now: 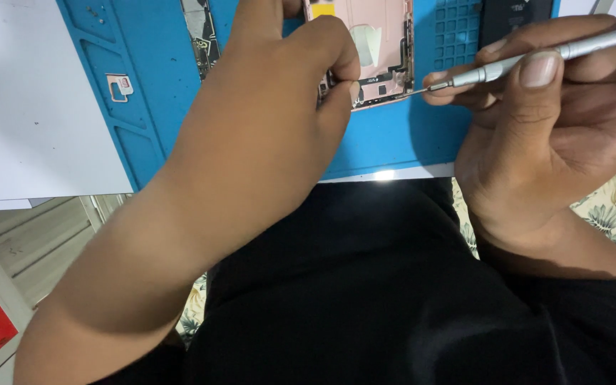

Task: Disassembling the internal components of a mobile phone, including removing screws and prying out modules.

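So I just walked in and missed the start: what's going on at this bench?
A person is working on an opened pink phone shell lying on a blue work mat. The left hand pinches the shell's lower edge, while the right hand holds a slim metal screwdriver with its tip at the shell's bottom corner. A loose circuit board lies nearby.

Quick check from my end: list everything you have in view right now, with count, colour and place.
phone housing: 1, pink, opened, on the mat at top centre
screwdriver: 1, silver, tip at the housing's lower right corner
work mat: 1, blue, on the table
circuit board: 1, dark, on the mat's upper left
SIM tray: 1, pale, on the mat's left strip
table: 1, white
left hand: pinching the housing's lower edge
right hand: holding the screwdriver
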